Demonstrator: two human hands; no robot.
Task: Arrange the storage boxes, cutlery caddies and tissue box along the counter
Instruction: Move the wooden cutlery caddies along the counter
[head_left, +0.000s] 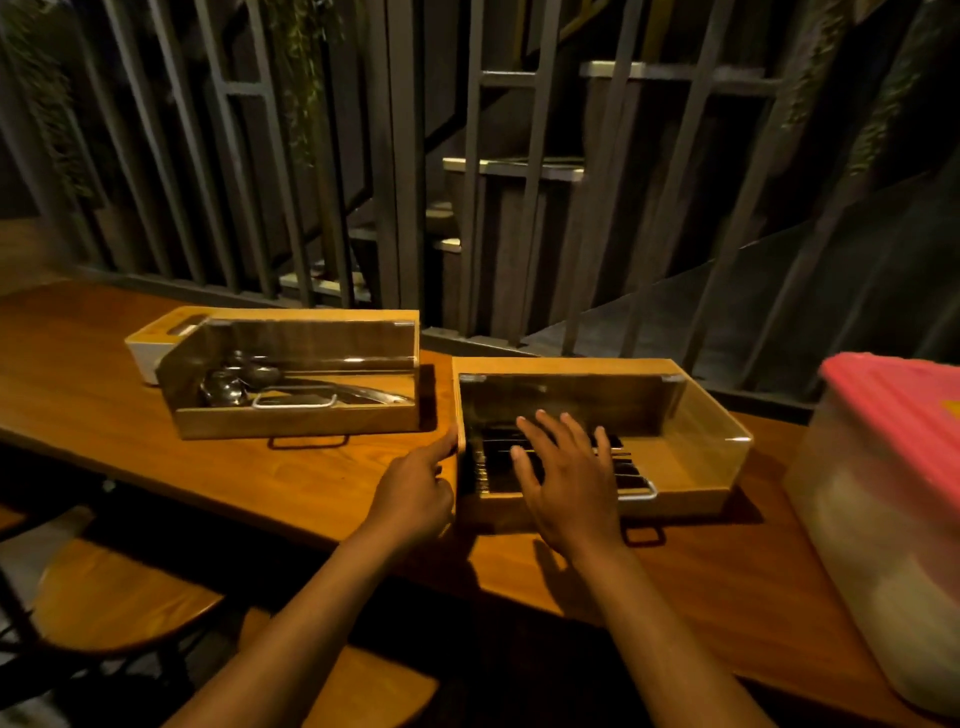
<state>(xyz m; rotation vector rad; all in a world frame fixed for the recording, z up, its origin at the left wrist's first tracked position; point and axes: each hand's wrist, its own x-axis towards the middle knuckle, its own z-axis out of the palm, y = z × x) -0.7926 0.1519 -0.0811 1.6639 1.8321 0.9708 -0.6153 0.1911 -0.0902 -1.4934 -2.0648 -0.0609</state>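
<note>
Hands are bracketing the right caddy: left hand fingers touching its 9 o'clock wall, right hand splayed, ungripped; push evenly, avoiding skew.

Wooden stools below, dark metal railing and stairs behind.

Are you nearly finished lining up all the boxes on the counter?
About halfway, it seems. The left cutlery caddy sits squarely by the white tissue box behind it. The left hand touches the right cutlery caddy, the right hand spread over its clear lid. That caddy looks slightly out of line, and the pink-lidded storage box waits at the counter's end.
</note>
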